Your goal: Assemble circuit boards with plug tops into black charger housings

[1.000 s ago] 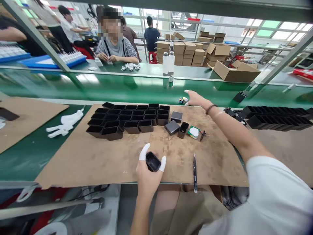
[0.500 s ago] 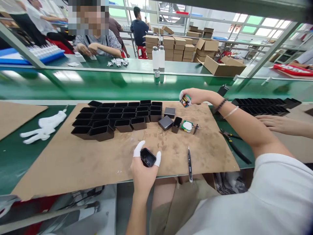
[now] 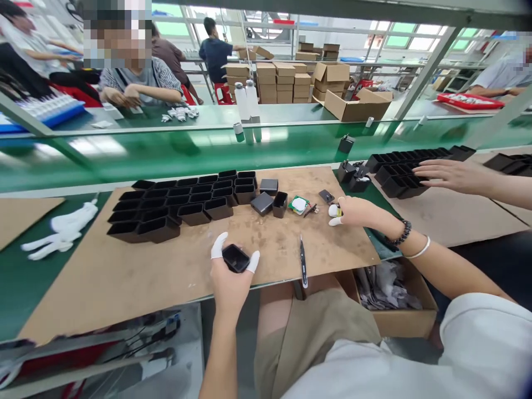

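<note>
Black box point(image 3: 235, 262) is located between the fingertips of the left hand point(image 3: 231, 284), its mouth turned up; whether its base rests on the cardboard sheet point(image 3: 124, 282) cannot be told. Left thumb and finger, both in white covers, are clamped on opposite sides of it. The right hand point(image 3: 357, 213) is over the right edge of the sheet, its covered fingertips apparently closed on a small part point(image 3: 339, 211), white and yellow, mostly hidden. A flat dark piece point(image 3: 326, 196) lies just beyond those fingertips. Between the two hands lie the tweezers point(image 3: 303, 265); farther out than them sits a green board point(image 3: 299, 205) with a white patch. Rows of empty boxes point(image 3: 166, 206) stand beyond the left fingers and to their left. A white glove point(image 3: 68, 226) is well apart, left of those same fingers. To the right of the right fingers, another person's hand point(image 3: 443, 174) is at a second group of boxes point(image 3: 399, 172). Step in hand, as judged: one box steadied on the left while the right hand handles a part. The next move calls, in this assessment, for a firm left grip, the box mouth kept unobstructed, and a light hold on the part.
</note>
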A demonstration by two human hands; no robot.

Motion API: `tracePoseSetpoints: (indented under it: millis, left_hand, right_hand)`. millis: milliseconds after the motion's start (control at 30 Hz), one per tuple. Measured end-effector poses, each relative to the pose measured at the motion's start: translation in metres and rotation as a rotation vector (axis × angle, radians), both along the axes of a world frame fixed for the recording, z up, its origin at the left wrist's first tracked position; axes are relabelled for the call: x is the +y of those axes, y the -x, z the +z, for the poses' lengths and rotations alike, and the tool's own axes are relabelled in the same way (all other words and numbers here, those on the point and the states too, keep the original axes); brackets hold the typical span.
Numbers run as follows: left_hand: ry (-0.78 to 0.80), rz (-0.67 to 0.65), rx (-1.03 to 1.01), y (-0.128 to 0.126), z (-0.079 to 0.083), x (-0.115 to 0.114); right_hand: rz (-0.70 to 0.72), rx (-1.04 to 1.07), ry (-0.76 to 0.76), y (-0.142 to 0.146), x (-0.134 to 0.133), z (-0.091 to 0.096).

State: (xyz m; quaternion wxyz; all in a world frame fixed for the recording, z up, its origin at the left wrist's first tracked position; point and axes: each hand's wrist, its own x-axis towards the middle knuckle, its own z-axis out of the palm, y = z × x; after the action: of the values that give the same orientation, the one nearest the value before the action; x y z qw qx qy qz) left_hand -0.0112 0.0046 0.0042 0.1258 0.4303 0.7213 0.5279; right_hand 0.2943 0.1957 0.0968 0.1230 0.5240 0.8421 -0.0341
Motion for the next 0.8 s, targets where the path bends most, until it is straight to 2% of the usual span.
tracePoseSetpoints:
  millis: [100, 200, 367, 467, 567, 667, 733, 800]
  left_hand:
    - [-0.015, -0.151, -0.038, 0.006, -0.002, -0.003]
    - [0.017, -0.28, -0.032, 0.01, -0.001, -0.006]
    - [0.195, -0.329, 0.017, 0.011, 0.005, -0.007]
    - [0.143, -0.401, -0.064, -0.001, 0.012, -0.01]
    - [0.034, -0.493, -0.211, -0.022, 0.022, -0.013]
    - [-0.035, -0.539, -0.296, -0.043, 0.031, -0.017]
    - [-0.056, -0.553, -0.305, -0.054, 0.037, -0.019]
    - [-0.057, -0.581, -0.29, -0.062, 0.042, -0.022]
  right_hand:
    - [0.073, 0.035, 0.04, 0.002, 0.003, -0.006]
    - [0.149, 0.102, 0.101, 0.001, 0.013, 0.002]
    - [0.2, 0.222, 0.224, -0.003, 0.027, 0.016]
    - [0.199, 0.333, 0.322, -0.005, 0.024, 0.016]
    - [0.121, 0.807, 0.56, -0.004, 0.004, 0.007]
    - [0.047, 1.321, 0.796, 0.004, -0.036, -0.002]
    - [0.058, 1.516, 0.825, 0.012, -0.068, -0.005]
    - [0.076, 1.631, 0.741, 0.022, -0.096, -0.005]
